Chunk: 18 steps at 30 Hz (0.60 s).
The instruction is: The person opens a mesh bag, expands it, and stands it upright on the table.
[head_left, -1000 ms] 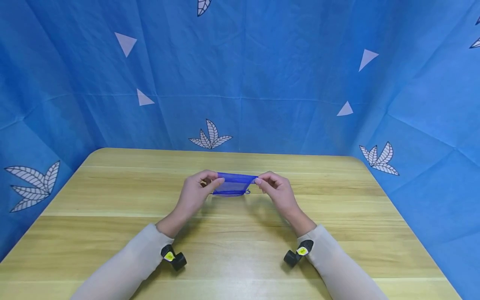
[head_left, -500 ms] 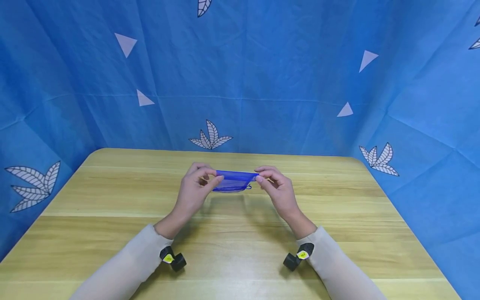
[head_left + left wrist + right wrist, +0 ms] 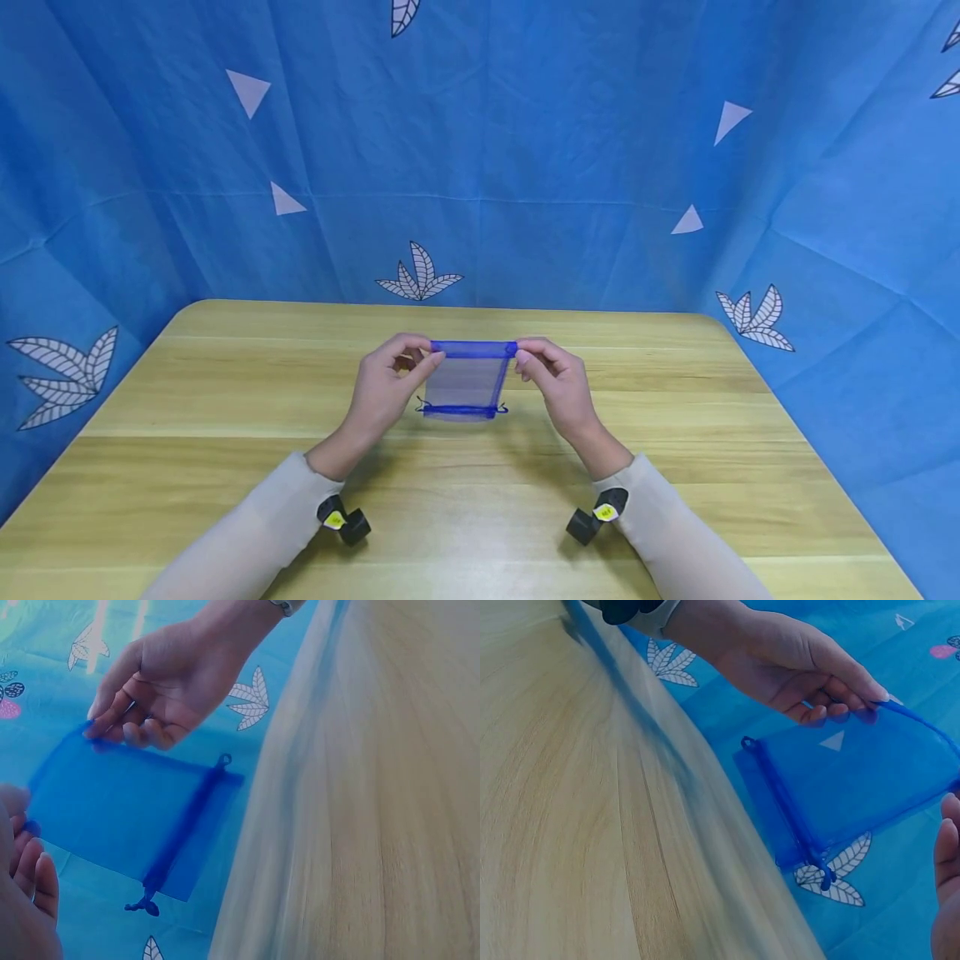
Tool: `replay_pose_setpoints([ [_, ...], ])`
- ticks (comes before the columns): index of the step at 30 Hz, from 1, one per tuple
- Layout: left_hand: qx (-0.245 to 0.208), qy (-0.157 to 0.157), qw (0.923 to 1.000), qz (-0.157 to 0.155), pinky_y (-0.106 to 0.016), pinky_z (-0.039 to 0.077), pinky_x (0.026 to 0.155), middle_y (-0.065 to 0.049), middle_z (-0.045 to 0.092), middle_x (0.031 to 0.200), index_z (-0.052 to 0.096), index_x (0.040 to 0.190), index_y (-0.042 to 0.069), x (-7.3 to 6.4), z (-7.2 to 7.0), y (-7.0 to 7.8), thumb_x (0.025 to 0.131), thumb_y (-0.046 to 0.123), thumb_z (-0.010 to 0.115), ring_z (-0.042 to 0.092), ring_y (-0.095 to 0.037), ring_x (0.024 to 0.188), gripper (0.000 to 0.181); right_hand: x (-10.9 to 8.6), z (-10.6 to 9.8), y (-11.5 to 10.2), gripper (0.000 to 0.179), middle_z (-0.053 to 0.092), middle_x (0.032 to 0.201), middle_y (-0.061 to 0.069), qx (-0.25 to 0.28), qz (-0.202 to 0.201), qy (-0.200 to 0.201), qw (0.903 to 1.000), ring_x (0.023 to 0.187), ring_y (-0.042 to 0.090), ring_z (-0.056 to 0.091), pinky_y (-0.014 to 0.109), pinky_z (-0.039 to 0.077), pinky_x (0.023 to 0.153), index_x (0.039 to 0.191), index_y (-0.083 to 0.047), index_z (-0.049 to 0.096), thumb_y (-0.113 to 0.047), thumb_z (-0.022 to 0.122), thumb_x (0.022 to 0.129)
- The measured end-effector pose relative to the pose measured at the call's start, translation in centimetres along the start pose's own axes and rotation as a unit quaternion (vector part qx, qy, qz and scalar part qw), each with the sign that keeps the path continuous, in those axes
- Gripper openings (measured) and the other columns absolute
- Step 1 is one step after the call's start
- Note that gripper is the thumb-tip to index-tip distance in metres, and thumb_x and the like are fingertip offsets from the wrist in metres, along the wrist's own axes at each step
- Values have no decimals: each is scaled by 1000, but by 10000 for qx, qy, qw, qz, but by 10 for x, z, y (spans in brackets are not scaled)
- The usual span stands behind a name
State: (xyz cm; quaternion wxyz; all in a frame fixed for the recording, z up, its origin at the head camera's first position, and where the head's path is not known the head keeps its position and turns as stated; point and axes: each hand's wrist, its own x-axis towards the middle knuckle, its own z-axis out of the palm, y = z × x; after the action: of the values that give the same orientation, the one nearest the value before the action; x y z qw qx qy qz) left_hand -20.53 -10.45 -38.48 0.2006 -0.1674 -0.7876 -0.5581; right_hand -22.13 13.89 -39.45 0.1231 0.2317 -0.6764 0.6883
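A sheer blue drawstring pouch (image 3: 467, 379) is stretched between my two hands above the table, its plain hemmed edge up. My left hand (image 3: 384, 385) pinches the upper left corner between thumb and fingers; my right hand (image 3: 557, 385) pinches the upper right corner likewise. The gathered drawstring band (image 3: 459, 410) hangs at the lower end, with small cord loops sticking out at both sides. In the left wrist view the pouch (image 3: 135, 802) hangs flat and see-through, nothing showing inside. The right wrist view shows its cord knot (image 3: 826, 879) dangling from the band.
A light wooden table (image 3: 465, 517) lies under both forearms. Blue cloth (image 3: 570, 167) printed with white leaves and triangles hangs behind it and along both sides. Each wrist carries a small black camera (image 3: 352, 527) on a strap over a pale sleeve.
The pouch tilted up and foreshortened half a second ago; now it hangs down fuller, its drawstring end lower and both cord ends showing. Both hands stay in nearly the same place, still pinching it.
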Motion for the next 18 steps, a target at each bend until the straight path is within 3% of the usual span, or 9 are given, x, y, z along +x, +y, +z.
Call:
replay_pose_setpoints([
  [8,-102,-197,9997,-126,-29,50,66,0,61,81,68,99,13,-1,-1,1,89,19,75,58,-17,74,14,0,1,0,15,62,82,1,247,-242,-50,9994,71,12,55,22,48,64,102,16,62,3,57,95],
  [13,-43,-266,9996,-97,-28,50,66,1,60,79,68,99,14,-2,-1,2,90,17,73,58,-16,73,11,-1,1,0,11,59,79,2,196,-78,99,9997,69,11,54,23,47,61,99,13,61,6,64,91],
  [18,50,-250,9997,-5,-27,50,68,3,61,80,69,97,13,-2,-1,2,92,13,71,58,-15,72,6,-1,2,-2,18,64,87,3,337,93,163,9993,73,12,57,24,49,64,104,12,55,7,65,89],
])
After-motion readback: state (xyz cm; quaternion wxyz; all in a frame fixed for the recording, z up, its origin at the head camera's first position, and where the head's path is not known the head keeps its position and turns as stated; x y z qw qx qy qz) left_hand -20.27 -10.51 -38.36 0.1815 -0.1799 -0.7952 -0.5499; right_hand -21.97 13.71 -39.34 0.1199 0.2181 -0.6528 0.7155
